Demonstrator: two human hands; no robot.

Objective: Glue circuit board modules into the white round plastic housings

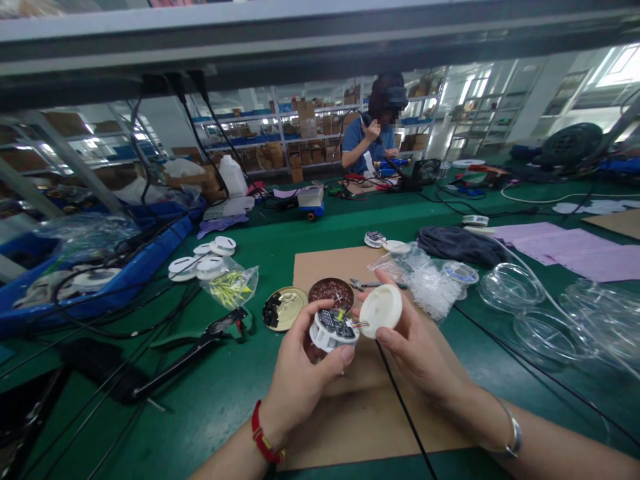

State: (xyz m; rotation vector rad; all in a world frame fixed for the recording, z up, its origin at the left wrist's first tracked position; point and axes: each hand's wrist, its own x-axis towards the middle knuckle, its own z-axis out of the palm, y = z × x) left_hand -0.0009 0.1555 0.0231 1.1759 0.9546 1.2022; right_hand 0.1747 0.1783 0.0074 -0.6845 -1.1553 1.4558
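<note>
My left hand [305, 367] grips a round white housing [334, 333] with a dark circuit board and a small yellow-green part on its top. In my right hand [425, 340] is a round white cover [381, 311], its inner side turned toward the left. Thin wires [360, 325] run between the housing and the cover, which are held apart. Both hands are above a brown cardboard sheet [350, 427]. Just behind them lie a round tin of dark reddish bits [327, 291] and a gold lid [295, 310] with black pieces on it. Pliers [357, 284] rest beside the tin.
On the left are white discs [200, 260], a bag of yellow parts [230, 287], a green-handled tool [200, 347] and a blue bin [150, 267]. To the right lie a bag of white pieces [435, 287] and clear tubing coils [545, 320]. A co-worker [357, 143] sits opposite.
</note>
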